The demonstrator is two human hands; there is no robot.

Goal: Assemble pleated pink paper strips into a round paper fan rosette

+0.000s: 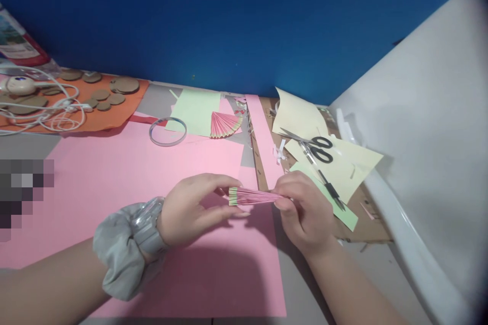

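Observation:
A pleated pink paper fan (253, 196) with a green-edged end is folded nearly flat between my two hands, above a large pink sheet (171, 274). My left hand (200, 205) has its thumb and fingers around the wide green end, pressing it from both sides. At the narrow end, my right hand (305, 208) pinches the gathered pleats between thumb and curled fingers. A second pink fan (224, 124), spread out with a yellow-green edge, lies farther back on a light green sheet (192, 106).
A roll of tape (168, 132) rests on the pink sheet. To the right, scissors (318, 147) and a pen (330, 188) lie over cream paper (358, 162). Cardboard discs (125, 85) and a white cable (57, 106) sit on orange paper (118, 124); a bottle (23, 40) stands behind.

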